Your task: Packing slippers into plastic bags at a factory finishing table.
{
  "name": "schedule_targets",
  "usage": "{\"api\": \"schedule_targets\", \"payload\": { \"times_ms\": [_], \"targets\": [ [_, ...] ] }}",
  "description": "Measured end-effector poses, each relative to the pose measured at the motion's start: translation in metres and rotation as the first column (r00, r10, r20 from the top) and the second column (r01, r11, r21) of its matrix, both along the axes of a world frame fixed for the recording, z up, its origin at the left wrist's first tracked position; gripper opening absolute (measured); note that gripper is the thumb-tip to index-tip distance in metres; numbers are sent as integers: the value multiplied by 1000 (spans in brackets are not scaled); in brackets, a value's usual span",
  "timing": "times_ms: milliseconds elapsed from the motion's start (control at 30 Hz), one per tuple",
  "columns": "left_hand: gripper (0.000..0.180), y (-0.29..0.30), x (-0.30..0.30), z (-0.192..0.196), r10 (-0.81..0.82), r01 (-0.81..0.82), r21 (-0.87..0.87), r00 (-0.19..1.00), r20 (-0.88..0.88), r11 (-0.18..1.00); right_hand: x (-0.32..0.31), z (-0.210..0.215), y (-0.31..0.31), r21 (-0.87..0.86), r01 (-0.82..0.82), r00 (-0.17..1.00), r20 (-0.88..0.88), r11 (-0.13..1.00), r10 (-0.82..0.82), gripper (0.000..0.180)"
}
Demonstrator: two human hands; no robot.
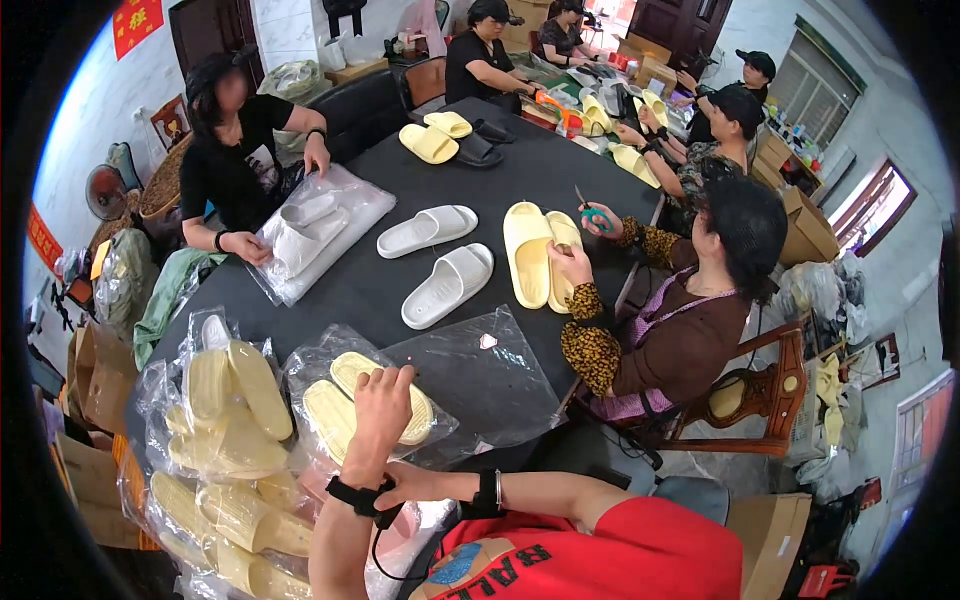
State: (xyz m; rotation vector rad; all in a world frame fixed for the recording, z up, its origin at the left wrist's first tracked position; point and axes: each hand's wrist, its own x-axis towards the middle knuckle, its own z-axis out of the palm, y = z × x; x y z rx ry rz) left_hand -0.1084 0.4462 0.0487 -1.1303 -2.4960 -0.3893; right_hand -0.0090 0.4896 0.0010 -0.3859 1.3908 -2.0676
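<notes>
Head view: left hand (384, 402) bends down over ribbed yellow slippers (328, 415), can't tell if gripping; right hand (408, 484) holds black wrist strap (352, 496).

Brt indoor lt, fisheye bend, blk corners

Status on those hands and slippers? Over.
Left fingers over bagged pale-yellow slippers. Right fingers at left wrist's black strap. Nearby on the left: heaped bagged slippers.

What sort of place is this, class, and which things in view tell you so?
Probably a small slipper-packing workshop: bagged yellow slippers are heaped on a big black table, a clear plastic bag lies flat on it, and several people work around it.
</notes>
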Motion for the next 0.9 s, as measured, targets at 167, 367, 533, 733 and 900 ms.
{"api": "schedule_targets", "payload": {
  "times_ms": [167,367,533,733,900],
  "targets": [
    [17,-1,-4,3,-5,5,-21,1000,2,1000,-6,6,2,-20,-58,998,4,998,58,53],
    [13,-6,-16,5,126,-132,85,989,74,988,-9,7,4,3,184,945,-275,983,-176,63],
    [11,-17,-24,5,165,-195,197,973,161,961,-15,2,18,141,244,894,-415,959,-167,65],
    [13,-48,-40,2,-290,-666,620,549,784,415,-4,-11,13,-20,280,958,77,960,-278,62],
    [22,-68,-46,7,-591,-849,528,440,676,-29,4,-15,-5,-50,26,999,48,998,-23,55]
  ]
}}
